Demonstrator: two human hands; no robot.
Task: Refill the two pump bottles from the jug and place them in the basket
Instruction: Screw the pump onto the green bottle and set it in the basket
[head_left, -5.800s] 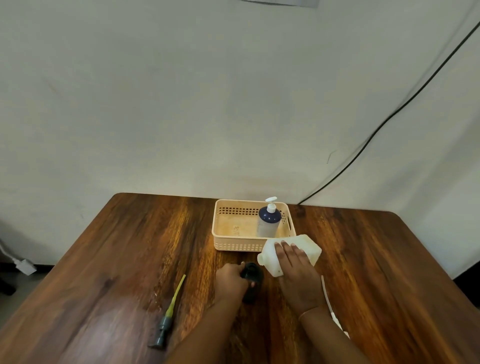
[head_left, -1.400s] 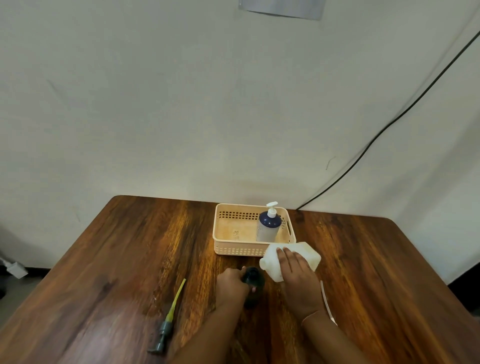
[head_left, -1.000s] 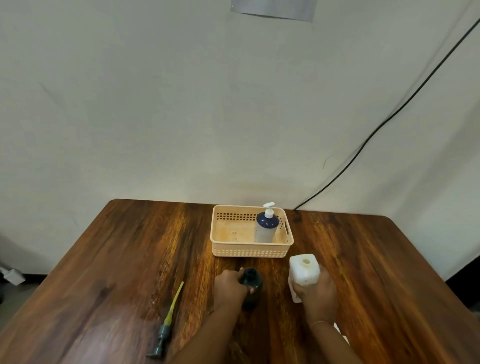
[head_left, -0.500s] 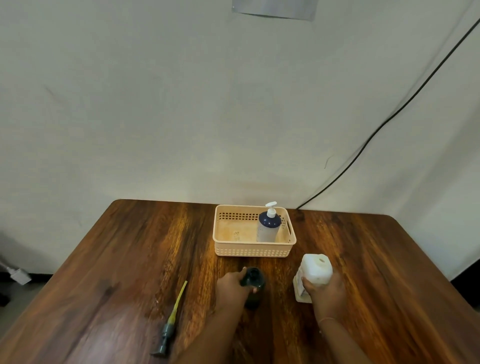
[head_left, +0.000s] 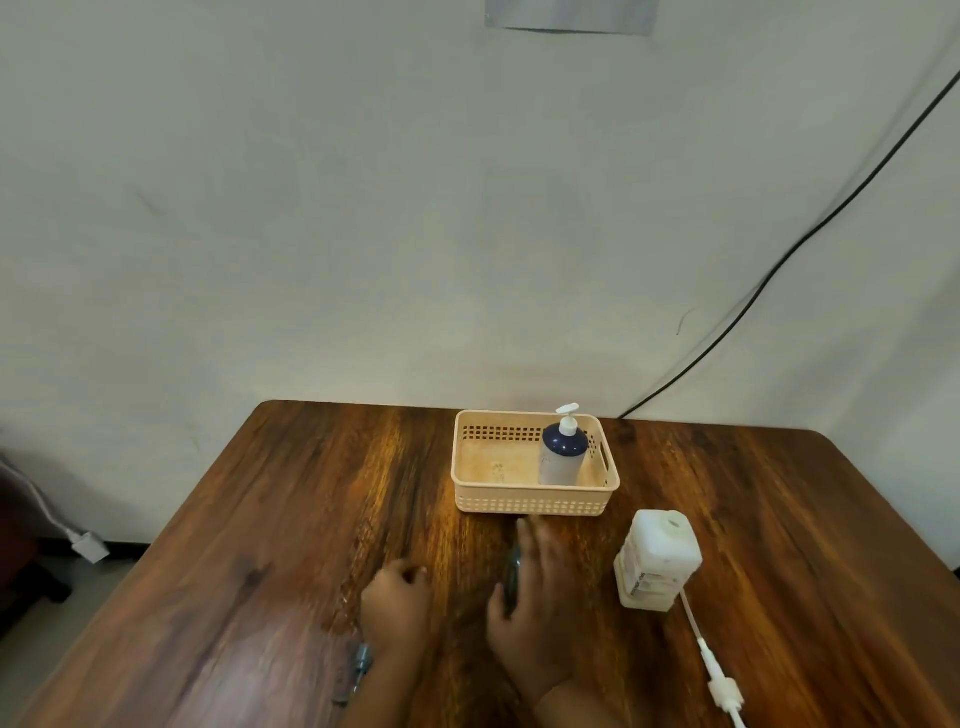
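Note:
A dark pump bottle (head_left: 511, 574) without its pump stands on the table in front of the basket. My right hand (head_left: 537, 603) is wrapped around it and hides most of it. My left hand (head_left: 397, 603) is to the left with its fingers curled, over the loose yellow-tubed pump, of which only the grey head (head_left: 358, 667) shows. The white jug (head_left: 657, 558) stands upright and uncapped to the right, with no hand on it. A blue bottle with a white pump (head_left: 563, 452) stands in the right part of the beige basket (head_left: 530, 504).
A white pump with a long tube (head_left: 714, 670) lies on the wooden table (head_left: 805, 545) by the jug's near right side. A black cable (head_left: 769, 280) runs down the wall behind. A white plug (head_left: 88, 545) lies on the floor at left.
My right hand set the jug upright at the right, let go and moved onto the dark bottle. My left hand left the bottle and went left over the yellow pump.

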